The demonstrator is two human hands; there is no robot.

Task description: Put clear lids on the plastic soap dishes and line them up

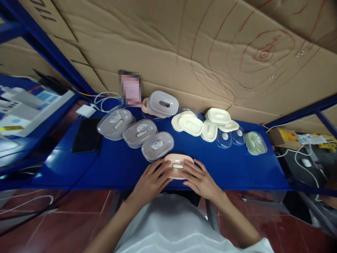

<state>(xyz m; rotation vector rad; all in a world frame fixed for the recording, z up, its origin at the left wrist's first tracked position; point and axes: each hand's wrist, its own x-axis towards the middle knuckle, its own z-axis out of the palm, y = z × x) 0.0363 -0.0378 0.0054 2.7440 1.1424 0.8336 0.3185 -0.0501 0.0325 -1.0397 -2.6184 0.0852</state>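
Observation:
A pink oval lidded box (178,163) lies at the front edge of the blue table (237,172). My left hand (150,182) rests on its left end and my right hand (199,180) on its right end, fingers stretched flat over the lid. Just behind it stand three grey oval boxes with clear lids, the nearest one (157,145) almost touching the pink box.
Cream lids (191,124) and clear lids (224,138) lie piled at the back middle, a green box (255,143) to the right, a grey-lidded pink box (162,104) by the cardboard wall. A black tablet (86,135) and cables sit at left.

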